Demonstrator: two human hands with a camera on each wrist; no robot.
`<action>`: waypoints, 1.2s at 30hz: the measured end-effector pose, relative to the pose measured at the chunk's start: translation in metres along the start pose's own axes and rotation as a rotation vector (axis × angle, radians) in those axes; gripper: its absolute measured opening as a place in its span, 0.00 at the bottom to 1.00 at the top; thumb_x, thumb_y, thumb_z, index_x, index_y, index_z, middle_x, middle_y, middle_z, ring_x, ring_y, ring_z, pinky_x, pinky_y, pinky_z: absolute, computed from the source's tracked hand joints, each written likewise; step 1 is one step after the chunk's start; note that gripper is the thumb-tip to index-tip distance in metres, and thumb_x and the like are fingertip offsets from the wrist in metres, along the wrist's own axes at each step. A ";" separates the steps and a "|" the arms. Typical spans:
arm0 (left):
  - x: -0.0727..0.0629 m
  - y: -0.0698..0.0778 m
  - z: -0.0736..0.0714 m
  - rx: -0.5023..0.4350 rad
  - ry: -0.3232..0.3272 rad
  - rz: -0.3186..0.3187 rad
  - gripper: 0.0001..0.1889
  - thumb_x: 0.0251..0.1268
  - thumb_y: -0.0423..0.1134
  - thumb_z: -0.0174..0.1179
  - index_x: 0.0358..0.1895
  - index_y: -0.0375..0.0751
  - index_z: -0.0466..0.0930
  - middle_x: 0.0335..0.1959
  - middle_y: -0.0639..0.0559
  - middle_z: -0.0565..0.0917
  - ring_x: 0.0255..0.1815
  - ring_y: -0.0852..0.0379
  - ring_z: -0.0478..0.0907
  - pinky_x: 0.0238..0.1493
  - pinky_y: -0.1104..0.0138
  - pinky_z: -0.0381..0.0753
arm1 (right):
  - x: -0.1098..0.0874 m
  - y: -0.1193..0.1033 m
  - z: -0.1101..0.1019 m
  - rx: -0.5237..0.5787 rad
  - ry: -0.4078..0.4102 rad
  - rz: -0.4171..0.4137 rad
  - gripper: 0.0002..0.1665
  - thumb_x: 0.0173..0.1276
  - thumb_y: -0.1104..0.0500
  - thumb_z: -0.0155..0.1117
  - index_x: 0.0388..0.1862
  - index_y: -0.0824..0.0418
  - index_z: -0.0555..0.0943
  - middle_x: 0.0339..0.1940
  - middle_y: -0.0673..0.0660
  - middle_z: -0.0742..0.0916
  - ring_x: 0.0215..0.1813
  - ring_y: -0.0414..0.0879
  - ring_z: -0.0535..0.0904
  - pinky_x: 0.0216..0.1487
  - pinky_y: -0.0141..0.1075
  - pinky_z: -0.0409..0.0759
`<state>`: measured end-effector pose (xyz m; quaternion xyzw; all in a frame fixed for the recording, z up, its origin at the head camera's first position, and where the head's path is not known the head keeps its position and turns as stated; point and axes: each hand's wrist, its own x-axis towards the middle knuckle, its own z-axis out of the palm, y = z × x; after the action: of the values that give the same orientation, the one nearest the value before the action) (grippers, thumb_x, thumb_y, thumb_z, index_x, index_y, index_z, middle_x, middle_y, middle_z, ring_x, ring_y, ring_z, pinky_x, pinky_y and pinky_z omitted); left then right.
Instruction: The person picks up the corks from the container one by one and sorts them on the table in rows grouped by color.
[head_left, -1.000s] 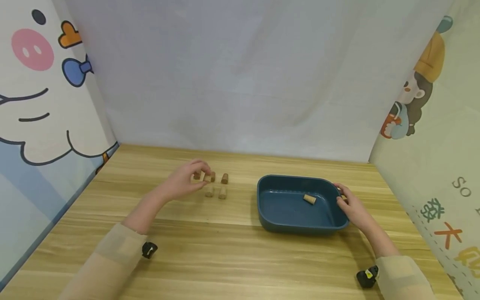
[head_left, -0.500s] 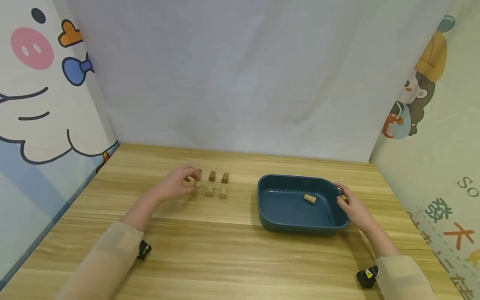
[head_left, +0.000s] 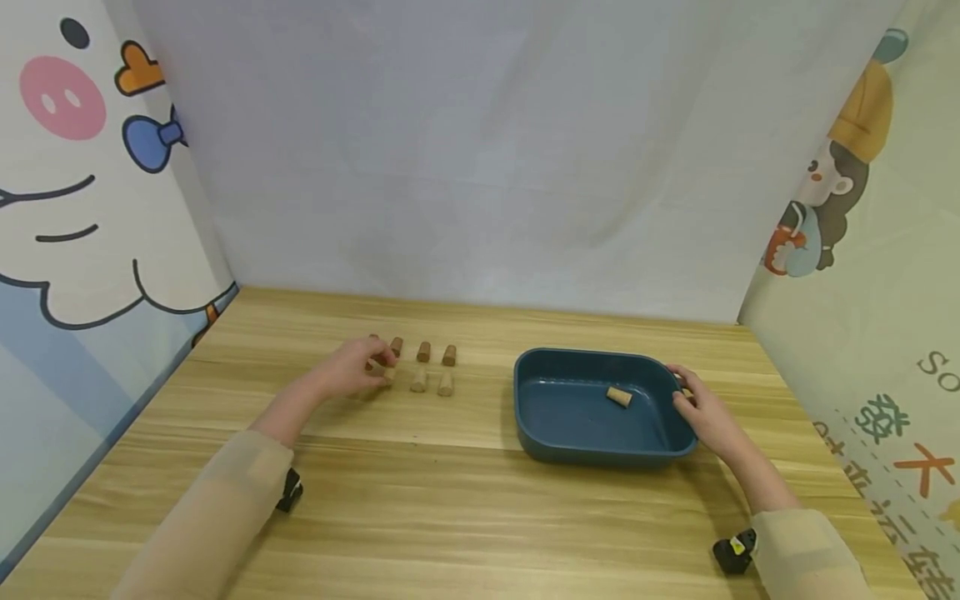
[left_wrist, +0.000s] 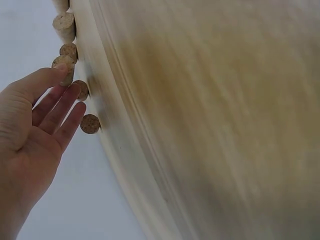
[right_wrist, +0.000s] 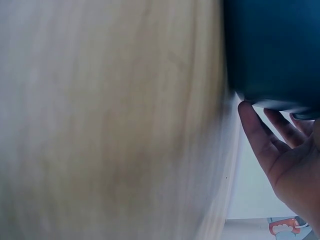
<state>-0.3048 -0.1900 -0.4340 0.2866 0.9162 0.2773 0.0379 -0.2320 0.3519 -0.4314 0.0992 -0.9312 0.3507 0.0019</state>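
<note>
My left hand [head_left: 348, 368] pinches a pale cork [left_wrist: 64, 70] between thumb and fingertips, low over the table at the left end of a front row. Two more pale corks, one of them this cork [head_left: 446, 384], stand in that row to its right. Behind it is a row of darker corks, among them this dark cork [head_left: 423, 352]; the leftmost is partly hidden by my hand. My right hand [head_left: 708, 417] holds the right end of a blue plastic tub [head_left: 607, 457], thumb at the rim and fingers against the outer wall [right_wrist: 275, 75]. One cork [head_left: 618, 397] lies on its side inside.
The wood-grain table [head_left: 420, 517] runs back to a pale cloth wall [head_left: 480, 167]. Printed cartoon panels, such as the left panel [head_left: 82, 275], flank both sides. The tub stands right of the cork rows, with a strip of table between them.
My left hand has moved left and a little nearer with the pale cork, from over the dark row to the front row's left end. The right hand and tub have stayed put.
</note>
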 end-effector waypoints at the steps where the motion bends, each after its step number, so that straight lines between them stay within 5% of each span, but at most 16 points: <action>1: 0.001 -0.001 0.000 -0.003 -0.007 -0.004 0.13 0.57 0.28 0.64 0.45 0.32 0.77 0.44 0.42 0.81 0.50 0.43 0.78 0.52 0.54 0.79 | 0.000 0.000 0.000 0.000 0.000 0.002 0.29 0.76 0.59 0.41 0.72 0.69 0.54 0.63 0.77 0.69 0.53 0.70 0.75 0.49 0.54 0.76; 27: 0.002 -0.011 0.001 -0.036 -0.041 -0.049 0.16 0.57 0.28 0.64 0.49 0.31 0.77 0.46 0.40 0.80 0.50 0.44 0.77 0.50 0.57 0.80 | 0.000 0.000 0.001 0.006 0.006 -0.004 0.29 0.76 0.60 0.41 0.72 0.69 0.54 0.62 0.77 0.70 0.52 0.68 0.76 0.48 0.52 0.76; 36: -0.001 0.011 -0.013 -0.050 -0.018 -0.069 0.21 0.60 0.33 0.63 0.56 0.30 0.73 0.56 0.36 0.76 0.58 0.36 0.71 0.60 0.48 0.72 | -0.001 -0.001 0.000 0.013 0.010 -0.005 0.29 0.76 0.60 0.41 0.72 0.69 0.54 0.62 0.77 0.70 0.51 0.67 0.77 0.48 0.51 0.76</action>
<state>-0.3011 -0.1894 -0.4176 0.2564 0.9180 0.2959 0.0631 -0.2312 0.3507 -0.4308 0.0996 -0.9286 0.3574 0.0068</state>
